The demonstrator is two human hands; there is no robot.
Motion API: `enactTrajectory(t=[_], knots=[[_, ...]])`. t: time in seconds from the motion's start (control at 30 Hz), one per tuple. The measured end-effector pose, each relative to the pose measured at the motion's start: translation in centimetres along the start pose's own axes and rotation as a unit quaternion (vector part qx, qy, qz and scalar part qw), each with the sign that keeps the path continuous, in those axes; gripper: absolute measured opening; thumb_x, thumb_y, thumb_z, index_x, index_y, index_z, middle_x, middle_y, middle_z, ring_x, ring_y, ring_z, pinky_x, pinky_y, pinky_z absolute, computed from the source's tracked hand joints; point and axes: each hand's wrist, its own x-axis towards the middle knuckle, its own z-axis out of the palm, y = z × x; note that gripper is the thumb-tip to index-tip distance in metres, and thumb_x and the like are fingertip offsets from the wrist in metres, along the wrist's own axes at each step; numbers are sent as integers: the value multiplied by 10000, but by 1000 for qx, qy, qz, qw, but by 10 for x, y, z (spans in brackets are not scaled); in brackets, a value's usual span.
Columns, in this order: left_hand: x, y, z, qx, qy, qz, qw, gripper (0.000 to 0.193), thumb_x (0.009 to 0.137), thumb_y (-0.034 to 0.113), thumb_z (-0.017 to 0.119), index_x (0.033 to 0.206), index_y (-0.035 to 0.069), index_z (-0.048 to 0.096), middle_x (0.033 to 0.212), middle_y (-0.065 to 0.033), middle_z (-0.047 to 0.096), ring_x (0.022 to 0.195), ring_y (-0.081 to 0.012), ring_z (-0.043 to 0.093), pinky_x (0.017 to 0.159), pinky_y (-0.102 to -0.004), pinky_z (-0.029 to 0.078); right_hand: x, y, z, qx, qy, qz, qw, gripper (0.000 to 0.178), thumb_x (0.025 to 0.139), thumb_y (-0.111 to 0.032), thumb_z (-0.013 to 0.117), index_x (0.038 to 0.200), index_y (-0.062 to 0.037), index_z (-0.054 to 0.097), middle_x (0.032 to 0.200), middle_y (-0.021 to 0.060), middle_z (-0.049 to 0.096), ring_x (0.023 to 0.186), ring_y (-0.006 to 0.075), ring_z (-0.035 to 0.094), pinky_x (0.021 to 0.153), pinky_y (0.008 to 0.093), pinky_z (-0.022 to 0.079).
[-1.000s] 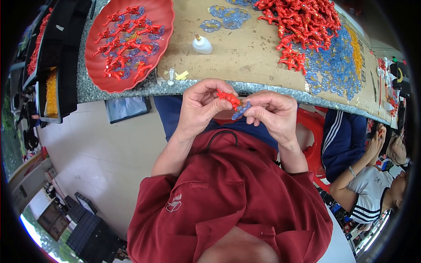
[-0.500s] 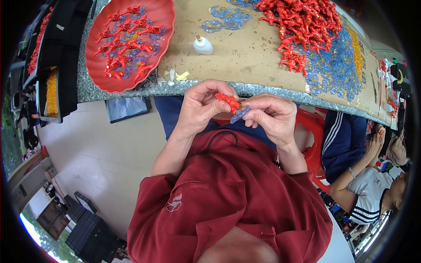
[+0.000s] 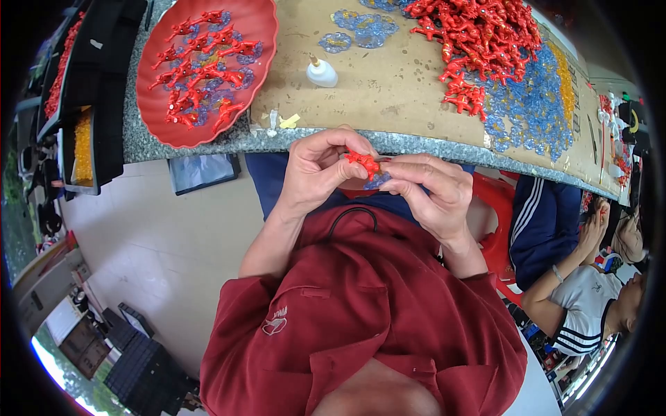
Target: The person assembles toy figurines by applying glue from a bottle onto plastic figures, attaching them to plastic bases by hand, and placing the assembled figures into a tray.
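My left hand (image 3: 318, 170) pinches a small red plastic figure (image 3: 363, 162) just below the table's front edge. My right hand (image 3: 431, 191) meets it from the right and holds a small clear blue plastic piece (image 3: 378, 181) against the figure's underside. Both hands are close together over my lap, above my dark red shirt.
A red oval tray (image 3: 260, 38) of finished red figures sits at the left of the stone table edge (image 3: 416, 144). A white glue bottle (image 3: 321, 72), a heap of red figures (image 3: 479, 35) and scattered blue pieces (image 3: 531, 104) lie on brown cardboard. Another person (image 3: 590, 305) sits at the right.
The two hands have stayed together; the red figure has turned slightly between the fingers and the blue piece sits closer under it.
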Motion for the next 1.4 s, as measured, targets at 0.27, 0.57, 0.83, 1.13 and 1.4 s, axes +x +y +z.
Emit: enactTrajectory(t=[0.27,0.57,0.83,1.13,1.4], knots=[[0,-12,0,-82,-3,79,993,197,695,16,710,813,53,557,869,-89,599,845,-201,530,729,-303,449,-6,-2,12,137,49,88,985,217,681,7,704,887,8,636,843,103,635,656,116,609,530,215,483],[-1,-20,0,-113,-8,61,992,186,714,101,710,816,88,555,892,-67,616,874,-233,511,751,-337,429,-2,4,16,-1,74,-100,992,212,601,-69,748,774,-9,641,735,101,629,657,222,630,544,274,505],[-2,-26,2,-211,-21,14,977,155,728,89,696,795,99,556,907,-52,616,887,-228,501,753,-333,424,-6,8,18,-21,78,-136,987,268,614,-117,765,816,-5,630,737,104,643,659,225,636,563,289,509],[3,-17,-11,-75,-80,38,993,128,702,10,680,770,73,591,824,-80,637,824,-242,541,701,-348,449,-10,12,18,2,59,-138,989,257,614,-100,758,814,-1,629,725,101,640,625,212,633,541,275,504],[9,1,4,74,-50,55,994,158,679,-85,631,790,23,599,818,-120,630,816,-213,553,665,-290,481,-11,25,15,90,91,-95,987,228,614,-39,744,806,7,628,740,118,641,650,222,641,556,278,512]])
